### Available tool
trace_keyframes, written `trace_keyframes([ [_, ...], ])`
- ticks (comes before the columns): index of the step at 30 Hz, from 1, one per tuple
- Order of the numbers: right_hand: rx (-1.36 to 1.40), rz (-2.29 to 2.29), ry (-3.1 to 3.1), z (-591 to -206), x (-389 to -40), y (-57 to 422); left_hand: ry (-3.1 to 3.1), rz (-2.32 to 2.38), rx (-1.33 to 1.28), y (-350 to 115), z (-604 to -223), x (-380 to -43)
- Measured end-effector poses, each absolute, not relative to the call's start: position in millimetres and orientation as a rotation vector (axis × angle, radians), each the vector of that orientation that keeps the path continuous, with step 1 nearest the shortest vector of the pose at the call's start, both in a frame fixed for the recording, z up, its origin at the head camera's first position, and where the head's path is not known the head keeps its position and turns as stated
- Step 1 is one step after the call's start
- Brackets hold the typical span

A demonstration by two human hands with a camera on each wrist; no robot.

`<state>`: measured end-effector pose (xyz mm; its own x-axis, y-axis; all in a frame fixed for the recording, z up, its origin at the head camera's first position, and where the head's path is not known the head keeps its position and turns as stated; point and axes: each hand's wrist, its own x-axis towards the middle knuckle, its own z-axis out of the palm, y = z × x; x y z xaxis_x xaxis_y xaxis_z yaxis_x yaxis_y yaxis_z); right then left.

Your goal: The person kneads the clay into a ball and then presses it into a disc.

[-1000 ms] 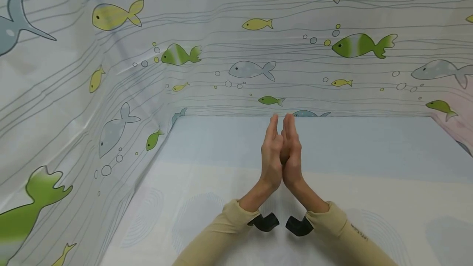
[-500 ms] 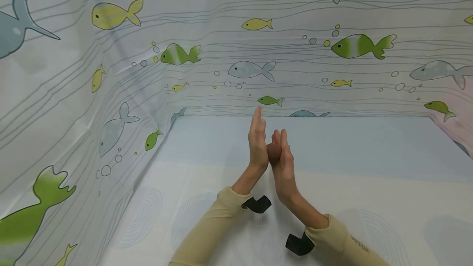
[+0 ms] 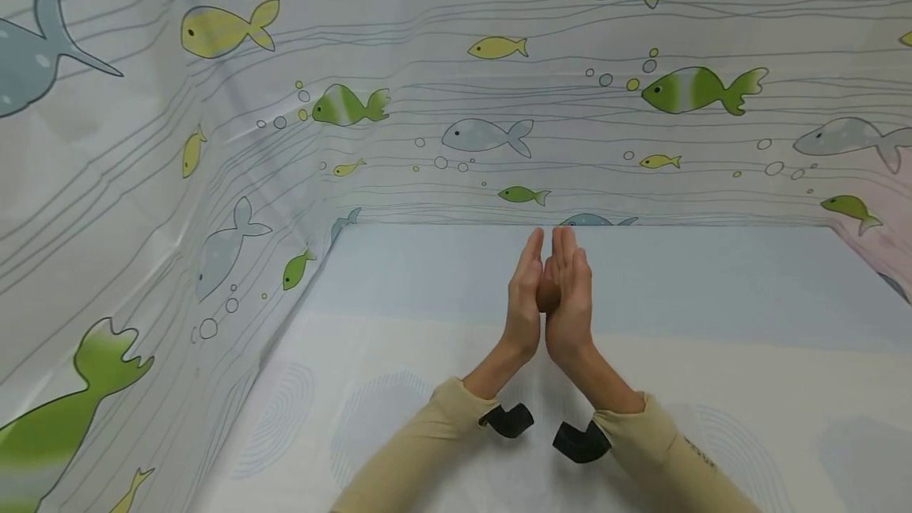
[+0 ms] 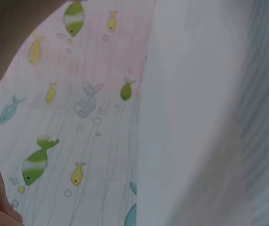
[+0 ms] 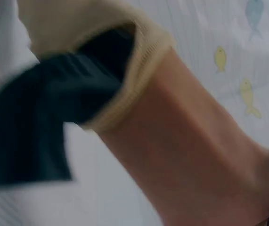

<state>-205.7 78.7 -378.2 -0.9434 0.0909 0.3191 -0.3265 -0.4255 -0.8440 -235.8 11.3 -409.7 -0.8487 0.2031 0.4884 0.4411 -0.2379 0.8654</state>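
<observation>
Nearest you, your beige sleeves [image 3: 409, 454] end short of the hands, which leaves your wrists bare above the black wrist mounts [image 3: 583, 443]. Your left hand [image 3: 524, 299] and right hand [image 3: 574, 303] stand palm to palm, fingers straight and pointing away from you, with the brown ball [image 3: 548, 296] sandwiched between them. No finger seems to hook round it, so the facing palms probably support it, one from each side. Around them shows the pale table [image 3: 712, 283]; beyond hangs a fish-print sheet [image 3: 420, 85], probably put up to screen the workspace.
</observation>
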Motion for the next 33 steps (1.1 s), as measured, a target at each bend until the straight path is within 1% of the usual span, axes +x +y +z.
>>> trace_keyframes([
  [4,0.350,2.412,-1.477,-375,-218,85,-1.833,-2.177,-0.826,17,-411,-228],
  [9,0.356,2.424,-1.447,-381,-230,93,-1.889,-2.108,-0.846,18,-402,-219],
  [16,0.335,2.395,-1.461,-390,-235,95,-1.870,-2.051,-0.890,16,-393,-213],
  [24,0.348,2.429,-1.494,-397,-226,85,-1.854,-1.985,-0.852,13,-383,-216],
  [33,0.551,2.426,-1.542,-392,-206,71,-1.827,-2.019,-0.719,7,-386,-231],
])
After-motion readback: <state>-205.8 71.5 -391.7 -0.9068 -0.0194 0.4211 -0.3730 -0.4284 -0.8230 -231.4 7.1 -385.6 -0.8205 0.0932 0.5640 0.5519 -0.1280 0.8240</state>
